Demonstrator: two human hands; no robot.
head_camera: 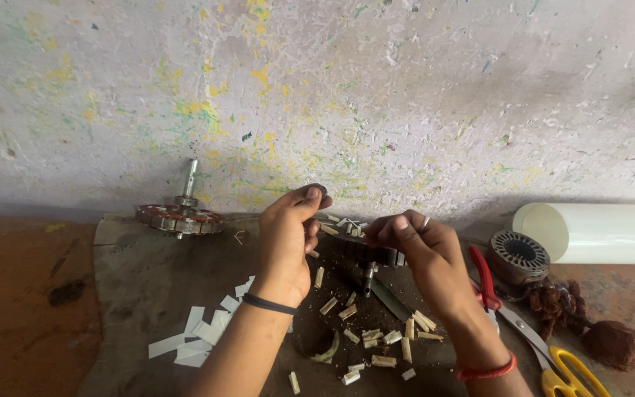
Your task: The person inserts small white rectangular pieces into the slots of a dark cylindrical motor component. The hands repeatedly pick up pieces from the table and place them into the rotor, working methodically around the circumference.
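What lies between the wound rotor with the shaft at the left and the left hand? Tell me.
Only bare dark mat shows in the head view between the wound rotor and the left hand.

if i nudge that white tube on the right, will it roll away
Probably yes: the white tube lies on its side with a smooth round wall, so it would likely roll. It looks hollow and thin-walled, so probably light for its size. The wall behind it would likely stop a backward roll.

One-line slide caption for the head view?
Both hands, left hand and right hand, grip a slotted motor core over scattered paper strips.
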